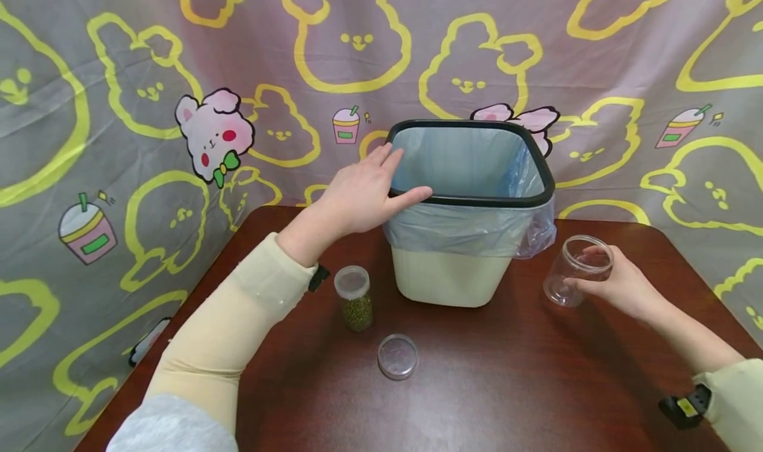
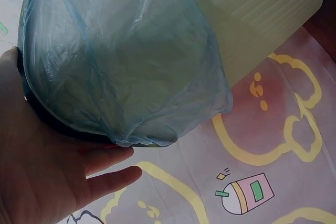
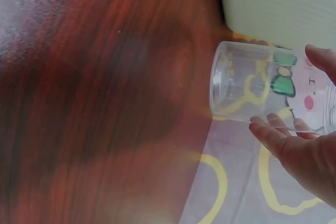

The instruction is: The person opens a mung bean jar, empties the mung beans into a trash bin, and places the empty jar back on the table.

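My left hand (image 1: 363,187) lies against the near left corner of a cream trash bin (image 1: 450,280), with its fingers straight and thumb spread at the black rim (image 1: 477,202). In the left wrist view the left hand (image 2: 42,166) touches that rim beside the bluish plastic bag (image 2: 142,61) folded over it. To the right of the bin, my right hand (image 1: 632,286) grips a clear, lidless plastic jar (image 1: 559,285) near its mouth. The right wrist view shows this jar (image 3: 244,85) with nothing visible inside, between thumb and fingers.
A lidded jar of small green beans (image 1: 357,309) stands left of the bin. Nearer the front lies a round clear lid (image 1: 398,357) on the dark wooden table (image 1: 507,386). Behind everything hangs a patterned curtain (image 1: 411,101).
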`<state>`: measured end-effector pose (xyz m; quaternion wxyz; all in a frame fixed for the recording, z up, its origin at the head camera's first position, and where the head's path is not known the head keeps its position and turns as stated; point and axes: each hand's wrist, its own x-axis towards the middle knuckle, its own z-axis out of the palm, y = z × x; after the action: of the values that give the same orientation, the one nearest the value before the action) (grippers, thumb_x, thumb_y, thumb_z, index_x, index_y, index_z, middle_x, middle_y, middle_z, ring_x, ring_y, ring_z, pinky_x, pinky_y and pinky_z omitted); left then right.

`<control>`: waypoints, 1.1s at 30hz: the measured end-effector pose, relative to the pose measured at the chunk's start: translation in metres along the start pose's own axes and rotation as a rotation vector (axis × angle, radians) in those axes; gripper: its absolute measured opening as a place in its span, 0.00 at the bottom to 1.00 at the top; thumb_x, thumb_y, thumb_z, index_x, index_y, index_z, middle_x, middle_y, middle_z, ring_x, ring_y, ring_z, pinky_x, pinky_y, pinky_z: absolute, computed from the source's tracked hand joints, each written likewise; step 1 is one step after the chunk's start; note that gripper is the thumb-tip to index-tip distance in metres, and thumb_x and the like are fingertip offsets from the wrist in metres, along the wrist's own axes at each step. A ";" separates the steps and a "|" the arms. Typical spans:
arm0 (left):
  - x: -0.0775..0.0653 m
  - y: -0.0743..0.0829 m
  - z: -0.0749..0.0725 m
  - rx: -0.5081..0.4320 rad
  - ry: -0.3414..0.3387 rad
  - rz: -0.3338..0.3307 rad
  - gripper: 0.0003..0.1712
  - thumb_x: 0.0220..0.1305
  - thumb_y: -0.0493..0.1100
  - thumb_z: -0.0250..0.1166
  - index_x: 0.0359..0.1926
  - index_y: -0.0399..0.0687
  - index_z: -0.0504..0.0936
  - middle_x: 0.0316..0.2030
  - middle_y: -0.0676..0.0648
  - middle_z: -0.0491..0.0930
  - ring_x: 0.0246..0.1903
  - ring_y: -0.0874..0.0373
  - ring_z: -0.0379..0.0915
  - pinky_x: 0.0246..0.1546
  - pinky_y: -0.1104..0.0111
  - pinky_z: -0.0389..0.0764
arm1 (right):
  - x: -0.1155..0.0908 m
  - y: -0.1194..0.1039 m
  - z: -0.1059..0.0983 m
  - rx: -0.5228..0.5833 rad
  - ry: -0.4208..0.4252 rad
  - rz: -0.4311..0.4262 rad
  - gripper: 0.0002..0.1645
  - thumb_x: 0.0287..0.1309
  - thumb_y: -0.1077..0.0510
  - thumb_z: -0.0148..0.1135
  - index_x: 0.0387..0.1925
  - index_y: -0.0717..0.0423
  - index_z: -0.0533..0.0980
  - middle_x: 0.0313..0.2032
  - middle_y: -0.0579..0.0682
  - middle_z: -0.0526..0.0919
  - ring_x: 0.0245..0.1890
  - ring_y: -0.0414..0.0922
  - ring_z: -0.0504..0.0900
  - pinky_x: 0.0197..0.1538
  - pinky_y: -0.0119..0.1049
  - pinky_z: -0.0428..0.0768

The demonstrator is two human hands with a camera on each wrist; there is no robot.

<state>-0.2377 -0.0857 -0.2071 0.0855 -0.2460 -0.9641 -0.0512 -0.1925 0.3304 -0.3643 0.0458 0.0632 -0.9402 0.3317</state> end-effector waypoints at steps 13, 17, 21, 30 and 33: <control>-0.002 0.001 0.000 0.001 0.015 0.001 0.55 0.63 0.78 0.41 0.75 0.42 0.53 0.74 0.40 0.50 0.71 0.48 0.49 0.63 0.52 0.63 | -0.007 0.009 0.010 0.013 -0.018 0.008 0.47 0.51 0.50 0.75 0.58 0.74 0.59 0.50 0.71 0.67 0.49 0.66 0.71 0.40 0.42 0.71; -0.001 0.001 0.001 0.003 0.015 0.000 0.55 0.63 0.78 0.40 0.75 0.42 0.53 0.74 0.40 0.49 0.72 0.49 0.48 0.63 0.52 0.63 | -0.009 0.012 0.013 0.011 -0.020 0.007 0.46 0.50 0.51 0.75 0.58 0.73 0.60 0.50 0.71 0.67 0.49 0.66 0.70 0.40 0.40 0.70; -0.001 0.001 0.001 -0.001 0.009 0.001 0.55 0.62 0.79 0.40 0.75 0.42 0.53 0.74 0.40 0.49 0.72 0.49 0.48 0.63 0.52 0.63 | -0.012 0.014 0.015 0.008 -0.023 0.013 0.46 0.50 0.51 0.75 0.58 0.73 0.59 0.51 0.72 0.66 0.50 0.67 0.69 0.41 0.43 0.69; -0.002 0.000 0.001 -0.007 0.011 0.000 0.55 0.63 0.78 0.41 0.75 0.42 0.53 0.74 0.40 0.50 0.71 0.49 0.49 0.62 0.51 0.65 | -0.013 0.016 0.016 0.029 -0.037 0.027 0.46 0.53 0.51 0.73 0.59 0.75 0.58 0.51 0.72 0.67 0.49 0.65 0.71 0.37 0.33 0.71; -0.002 0.001 0.001 -0.009 0.011 0.000 0.55 0.63 0.78 0.41 0.75 0.43 0.53 0.74 0.40 0.49 0.71 0.48 0.49 0.62 0.51 0.65 | -0.014 0.017 0.017 0.041 -0.046 0.033 0.47 0.54 0.51 0.72 0.60 0.75 0.57 0.52 0.73 0.67 0.49 0.64 0.73 0.36 0.30 0.71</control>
<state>-0.2358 -0.0856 -0.2082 0.0899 -0.2461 -0.9634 -0.0567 -0.1825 0.3345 -0.3897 0.0174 0.0563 -0.9348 0.3502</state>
